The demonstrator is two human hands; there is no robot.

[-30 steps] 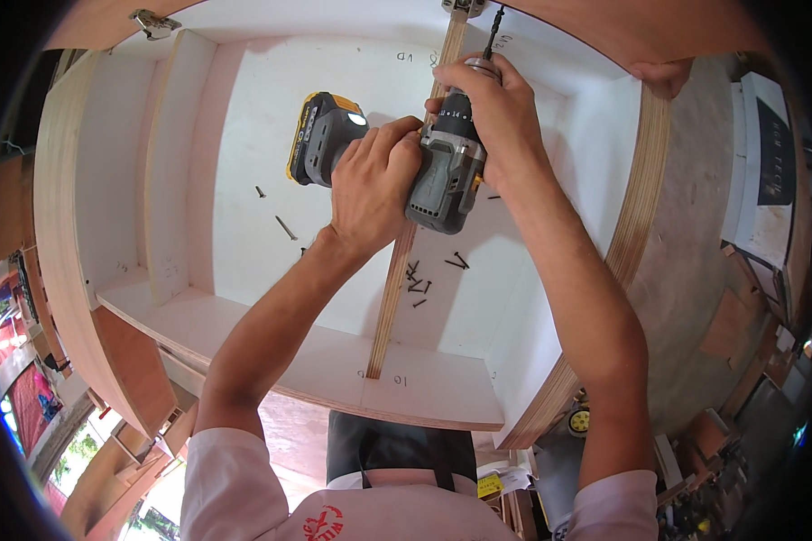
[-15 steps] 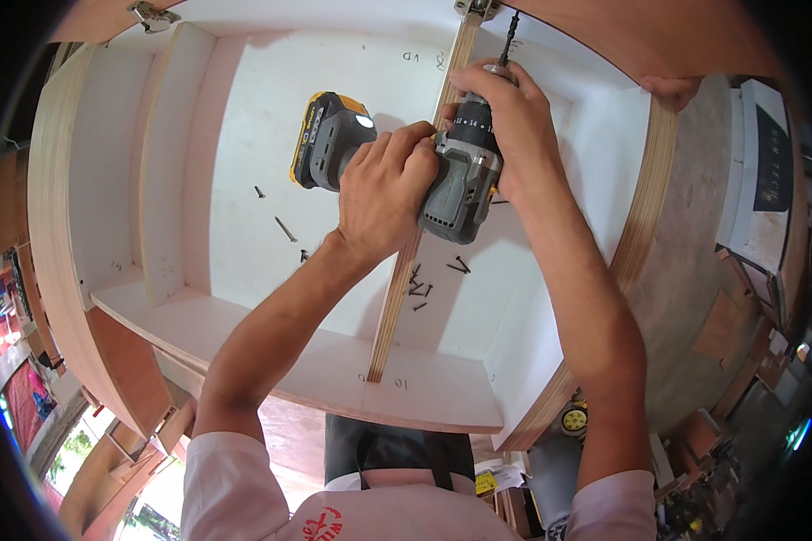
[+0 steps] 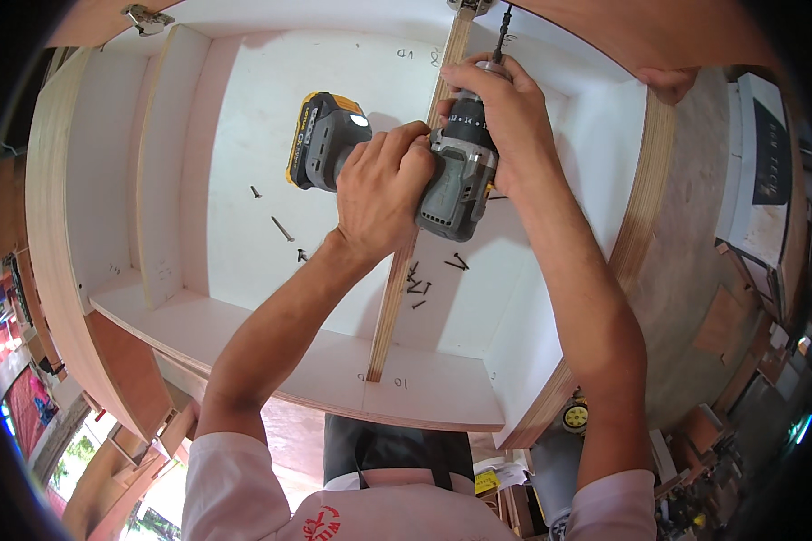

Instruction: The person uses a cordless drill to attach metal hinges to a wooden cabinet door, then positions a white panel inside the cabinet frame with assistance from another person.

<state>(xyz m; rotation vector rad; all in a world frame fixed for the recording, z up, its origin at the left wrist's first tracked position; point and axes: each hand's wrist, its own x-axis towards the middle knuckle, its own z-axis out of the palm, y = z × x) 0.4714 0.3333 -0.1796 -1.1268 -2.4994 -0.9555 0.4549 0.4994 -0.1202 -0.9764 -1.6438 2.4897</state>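
Note:
A grey and black cordless drill [image 3: 451,185] with a yellow-edged battery lies across the cabinet's wooden divider. My left hand [image 3: 383,185] is wrapped round its handle. Around the chuck end closes my right hand [image 3: 510,108], its fingers near the front of the drill. The long dark bit [image 3: 502,34] points away from me, close to a metal hinge [image 3: 471,5] at the divider's far end. Whether the bit touches a screw cannot be made out. Below the drill, the divider [image 3: 390,316] runs toward me, with several dark screws [image 3: 417,287] beside it.
The white-lined cabinet [image 3: 433,383] surrounds my hands, with a shelf board at its left. Loose screws [image 3: 282,229] lie on the left panel. Another person's hand [image 3: 669,83] rests at the far right corner, by a brown door panel [image 3: 595,32]. A second hinge [image 3: 146,18] sits far left.
The drill and both hands stay almost in place, with the same grip. The whole view has shifted very slightly.

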